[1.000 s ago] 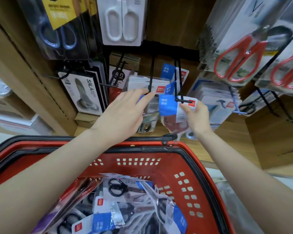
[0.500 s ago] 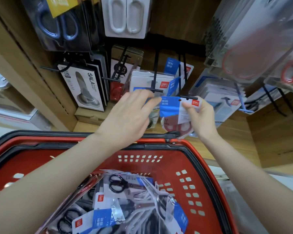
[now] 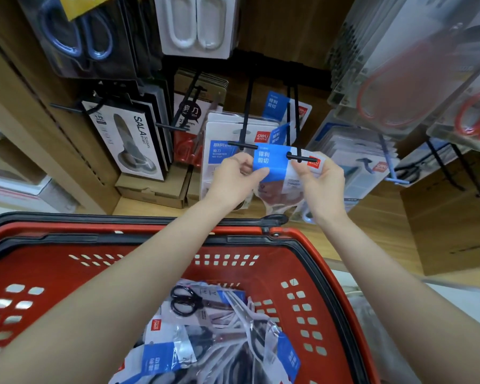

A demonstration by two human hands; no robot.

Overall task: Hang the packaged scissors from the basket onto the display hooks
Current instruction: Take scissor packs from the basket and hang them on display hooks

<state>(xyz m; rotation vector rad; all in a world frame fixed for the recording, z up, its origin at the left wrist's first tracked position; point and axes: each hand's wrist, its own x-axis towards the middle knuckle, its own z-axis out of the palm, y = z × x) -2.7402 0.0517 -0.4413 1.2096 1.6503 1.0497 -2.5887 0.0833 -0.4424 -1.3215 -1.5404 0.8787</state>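
Pinching the pack (image 3: 273,163) by its top card, the left hand (image 3: 233,177) holds one side and the right hand (image 3: 322,184) the other, fingers curled on it. The pack is up at the black hook (image 3: 298,157), beyond the basket (image 3: 324,261). It looks light and bendy, its clear bag slippery. The stiffer top card is likely the best place to hold.
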